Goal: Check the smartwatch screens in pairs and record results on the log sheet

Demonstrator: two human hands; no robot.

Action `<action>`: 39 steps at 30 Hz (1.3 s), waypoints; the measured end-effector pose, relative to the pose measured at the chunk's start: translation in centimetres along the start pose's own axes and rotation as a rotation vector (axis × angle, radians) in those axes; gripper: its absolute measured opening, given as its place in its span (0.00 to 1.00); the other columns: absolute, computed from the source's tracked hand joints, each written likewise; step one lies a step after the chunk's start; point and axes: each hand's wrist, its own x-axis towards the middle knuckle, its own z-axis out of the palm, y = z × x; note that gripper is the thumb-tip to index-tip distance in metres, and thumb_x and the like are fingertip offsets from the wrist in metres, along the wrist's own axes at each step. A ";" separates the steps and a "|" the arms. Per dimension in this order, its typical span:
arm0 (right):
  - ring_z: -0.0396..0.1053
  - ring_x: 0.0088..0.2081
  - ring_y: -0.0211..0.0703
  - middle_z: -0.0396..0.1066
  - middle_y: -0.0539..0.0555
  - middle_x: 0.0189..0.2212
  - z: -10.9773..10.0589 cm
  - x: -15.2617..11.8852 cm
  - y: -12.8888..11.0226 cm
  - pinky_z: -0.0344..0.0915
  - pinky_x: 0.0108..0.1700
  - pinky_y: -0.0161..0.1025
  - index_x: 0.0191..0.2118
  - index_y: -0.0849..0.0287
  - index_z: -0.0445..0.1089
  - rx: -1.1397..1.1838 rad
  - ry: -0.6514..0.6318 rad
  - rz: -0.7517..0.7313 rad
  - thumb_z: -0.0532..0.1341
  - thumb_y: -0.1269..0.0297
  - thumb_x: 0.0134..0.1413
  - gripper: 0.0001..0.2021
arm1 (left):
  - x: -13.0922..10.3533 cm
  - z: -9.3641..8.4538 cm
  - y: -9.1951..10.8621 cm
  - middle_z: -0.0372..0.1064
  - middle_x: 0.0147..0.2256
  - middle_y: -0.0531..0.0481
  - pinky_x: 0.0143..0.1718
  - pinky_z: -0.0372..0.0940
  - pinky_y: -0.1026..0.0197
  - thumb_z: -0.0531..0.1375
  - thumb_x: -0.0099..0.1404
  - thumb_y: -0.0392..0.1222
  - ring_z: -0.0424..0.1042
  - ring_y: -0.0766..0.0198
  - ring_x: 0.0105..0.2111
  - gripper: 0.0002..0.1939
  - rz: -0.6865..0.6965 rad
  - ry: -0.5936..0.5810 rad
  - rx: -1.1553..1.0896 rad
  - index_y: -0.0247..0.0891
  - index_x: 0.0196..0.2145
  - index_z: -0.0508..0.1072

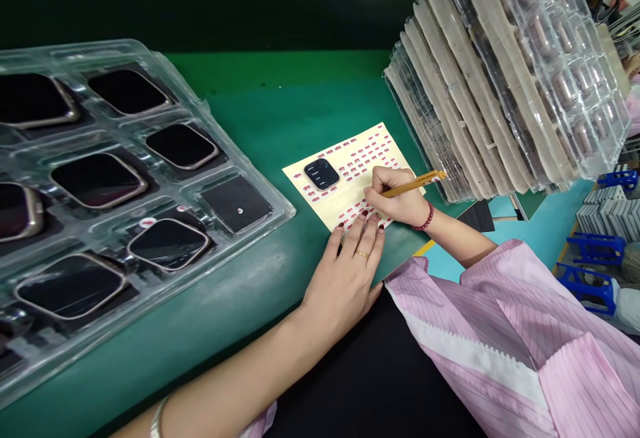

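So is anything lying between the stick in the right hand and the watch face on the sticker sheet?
Nothing visible. Between the stick in the right hand and the watch face there is only the sticker sheet with its flat red stickers.

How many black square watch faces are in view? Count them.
8 watch faces: seven in the clear plastic tray, one on the cream sticker sheet; others may be cropped left.

Bare green mat [280, 118] lies open between clear tray [125, 178] and leaning tray stack [500, 78].
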 end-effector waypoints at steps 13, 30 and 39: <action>0.69 0.38 0.44 0.73 0.57 0.37 -3.2 -0.9 0.3 0.61 0.43 0.42 0.43 0.58 0.70 -0.118 0.132 -0.192 0.49 0.59 0.70 0.15 | 0.4 -1.8 -0.8 0.60 0.64 0.34 0.60 0.59 0.46 0.57 0.69 0.49 0.61 0.45 0.63 0.26 0.002 0.133 -0.009 0.29 0.58 0.71; 0.68 0.43 0.44 0.70 0.56 0.41 -2.5 -2.8 1.4 0.51 0.49 0.44 0.42 0.60 0.76 -0.447 -0.067 -0.226 0.65 0.66 0.58 0.08 | 4.5 -1.5 -5.4 0.66 0.61 0.37 0.63 0.39 0.26 0.54 0.70 0.46 0.55 0.39 0.66 0.20 -0.100 0.224 0.062 0.37 0.55 0.74; 0.65 0.36 0.41 0.69 0.54 0.35 -0.9 -2.8 0.9 0.51 0.48 0.45 0.32 0.60 0.68 -0.485 -0.045 -0.287 0.57 0.73 0.59 0.06 | 4.6 -1.4 -5.2 0.63 0.62 0.35 0.63 0.41 0.26 0.54 0.70 0.48 0.55 0.37 0.65 0.24 -0.095 0.222 0.083 0.33 0.57 0.72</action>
